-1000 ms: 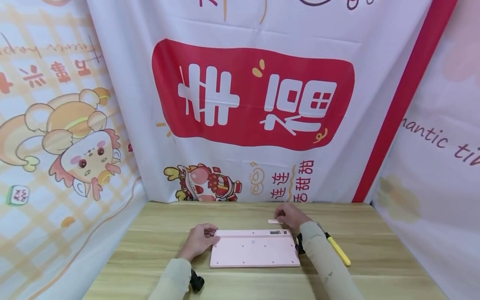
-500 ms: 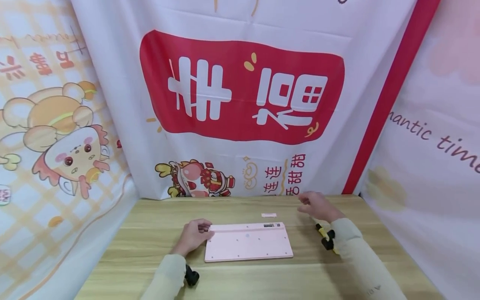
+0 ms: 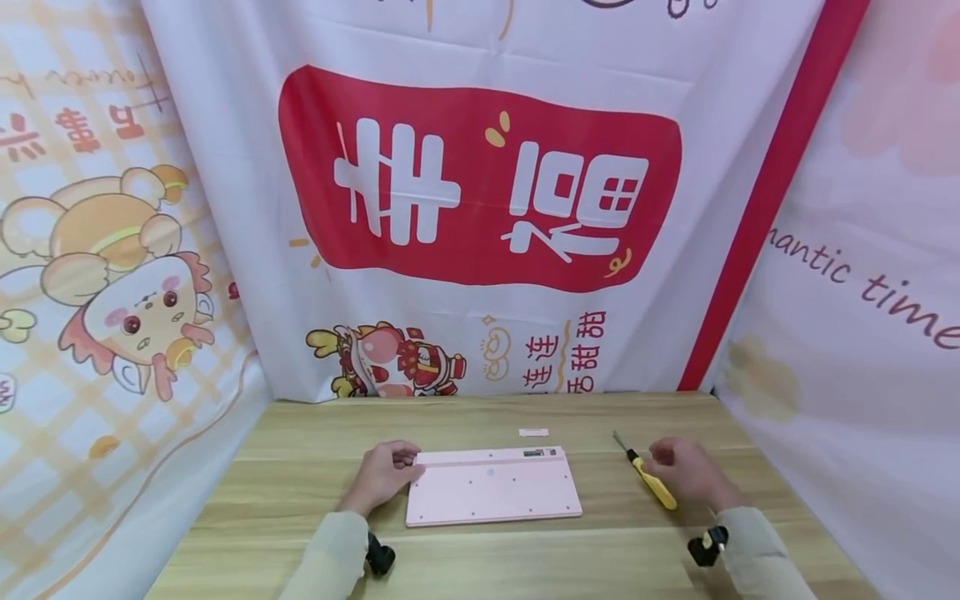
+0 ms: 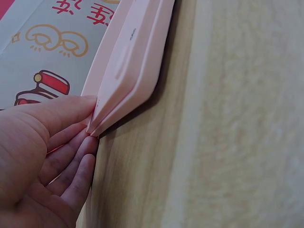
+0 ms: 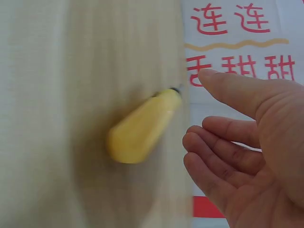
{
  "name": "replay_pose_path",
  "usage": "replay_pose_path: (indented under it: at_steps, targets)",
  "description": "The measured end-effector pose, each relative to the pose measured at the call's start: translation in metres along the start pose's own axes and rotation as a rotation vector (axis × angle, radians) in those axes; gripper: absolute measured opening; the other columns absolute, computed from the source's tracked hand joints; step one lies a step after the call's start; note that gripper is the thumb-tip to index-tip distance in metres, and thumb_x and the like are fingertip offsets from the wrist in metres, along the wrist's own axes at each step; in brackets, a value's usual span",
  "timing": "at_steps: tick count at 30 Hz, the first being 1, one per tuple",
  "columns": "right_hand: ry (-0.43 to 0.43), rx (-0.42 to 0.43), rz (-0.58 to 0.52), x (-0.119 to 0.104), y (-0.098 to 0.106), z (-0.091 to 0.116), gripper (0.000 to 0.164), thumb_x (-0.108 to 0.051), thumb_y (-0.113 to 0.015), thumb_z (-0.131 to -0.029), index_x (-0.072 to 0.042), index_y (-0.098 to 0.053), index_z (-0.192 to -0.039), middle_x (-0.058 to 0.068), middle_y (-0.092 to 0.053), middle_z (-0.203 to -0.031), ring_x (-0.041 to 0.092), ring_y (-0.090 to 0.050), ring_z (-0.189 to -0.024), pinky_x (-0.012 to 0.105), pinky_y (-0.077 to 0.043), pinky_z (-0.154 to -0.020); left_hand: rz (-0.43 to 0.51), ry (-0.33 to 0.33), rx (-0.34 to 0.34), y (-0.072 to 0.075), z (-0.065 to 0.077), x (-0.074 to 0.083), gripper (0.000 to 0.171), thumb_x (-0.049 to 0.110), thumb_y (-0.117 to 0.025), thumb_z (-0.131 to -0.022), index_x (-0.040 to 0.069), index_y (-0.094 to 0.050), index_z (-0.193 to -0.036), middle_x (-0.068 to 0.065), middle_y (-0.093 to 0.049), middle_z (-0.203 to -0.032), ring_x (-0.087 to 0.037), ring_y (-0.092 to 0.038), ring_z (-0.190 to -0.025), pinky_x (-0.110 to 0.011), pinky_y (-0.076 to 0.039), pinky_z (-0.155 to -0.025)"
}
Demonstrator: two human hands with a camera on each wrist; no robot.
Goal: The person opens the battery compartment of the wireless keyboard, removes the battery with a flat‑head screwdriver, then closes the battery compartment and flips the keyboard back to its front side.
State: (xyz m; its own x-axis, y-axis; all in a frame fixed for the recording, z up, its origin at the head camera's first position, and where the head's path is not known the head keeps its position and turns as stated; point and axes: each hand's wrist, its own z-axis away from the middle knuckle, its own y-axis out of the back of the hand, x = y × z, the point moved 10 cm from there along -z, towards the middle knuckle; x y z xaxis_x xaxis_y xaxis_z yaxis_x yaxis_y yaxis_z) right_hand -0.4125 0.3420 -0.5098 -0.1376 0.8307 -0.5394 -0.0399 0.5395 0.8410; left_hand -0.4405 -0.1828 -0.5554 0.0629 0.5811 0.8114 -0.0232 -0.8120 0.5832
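A pink keyboard (image 3: 491, 487) lies underside up on the table, small screw holes dotted over its back and a narrow label slot near its upper right corner. My left hand (image 3: 384, 477) pinches its upper left corner; in the left wrist view the thumb (image 4: 76, 110) lies on top and the other fingers curl at the edge. To the right rests a yellow-handled screwdriver (image 3: 656, 483), its shaft pointing away from me. Right beside its handle is my right hand (image 3: 693, 471), fingers loosely bent and holding nothing. The right wrist view shows the blurred yellow handle (image 5: 145, 126) next to the fingers.
A small pale pink strip (image 3: 533, 432) lies just beyond the keyboard's upper right corner. The wooden table (image 3: 480, 567) ends at a printed cloth backdrop (image 3: 480, 333), and cloth walls stand at both sides.
My right hand has left the small pink strip, swung to the right and come back down beside the screwdriver. The left hand stays at the keyboard's corner. The head view has shifted slightly.
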Motion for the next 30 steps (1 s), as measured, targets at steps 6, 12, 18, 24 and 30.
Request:
replay_pose_path:
  at_steps: [6,12,18,24,30]
  targets:
    - [-0.064,-0.018,-0.04,0.017,-0.022,0.001,0.039,-0.024,-0.084,-0.091,0.005,-0.072,-0.115,0.009,-0.076,-0.104,0.021,-0.071,-0.096,0.04,-0.064,-0.083,-0.002,0.001,0.001,0.0,0.0,-0.001,0.03,0.018,-0.084,-0.092,0.011,-0.076,-0.12,-0.003,-0.075,-0.108,-0.016,-0.069,-0.099,-0.041,-0.063,-0.093]
    - [-0.021,0.041,0.056,0.015,-0.028,-0.004,0.027,-0.022,-0.086,-0.087,-0.001,-0.075,-0.1,0.004,-0.073,-0.09,0.015,-0.065,-0.083,0.034,-0.058,-0.073,-0.002,0.007,-0.001,-0.001,0.001,-0.002,0.03,0.019,-0.084,-0.092,0.011,-0.076,-0.119,-0.003,-0.075,-0.108,-0.016,-0.069,-0.099,-0.041,-0.063,-0.093]
    - [0.0,0.127,0.127,0.008,-0.027,-0.008,0.018,-0.016,-0.083,-0.087,-0.004,-0.071,-0.082,0.001,-0.063,-0.075,0.016,-0.054,-0.07,0.033,-0.047,-0.065,0.015,0.011,-0.003,-0.001,0.003,-0.002,0.031,0.017,-0.083,-0.092,0.009,-0.075,-0.12,-0.004,-0.076,-0.109,-0.016,-0.07,-0.099,-0.04,-0.063,-0.092]
    - [-0.006,0.133,0.152,0.004,-0.021,-0.01,0.018,-0.013,-0.078,-0.088,-0.005,-0.065,-0.079,0.003,-0.059,-0.073,0.018,-0.052,-0.068,0.032,-0.044,-0.063,0.014,0.007,0.003,0.001,0.003,0.002,0.03,0.016,-0.084,-0.091,0.009,-0.075,-0.119,-0.004,-0.076,-0.108,-0.016,-0.07,-0.098,-0.04,-0.063,-0.091]
    - [0.009,0.092,0.081,-0.008,-0.012,-0.005,0.016,-0.012,-0.077,-0.089,-0.006,-0.063,-0.081,0.001,-0.059,-0.072,0.016,-0.053,-0.066,0.027,-0.044,-0.056,0.014,0.007,-0.002,0.0,0.002,0.002,0.031,0.016,-0.084,-0.091,0.009,-0.075,-0.12,-0.005,-0.076,-0.109,-0.016,-0.07,-0.099,-0.039,-0.063,-0.092]
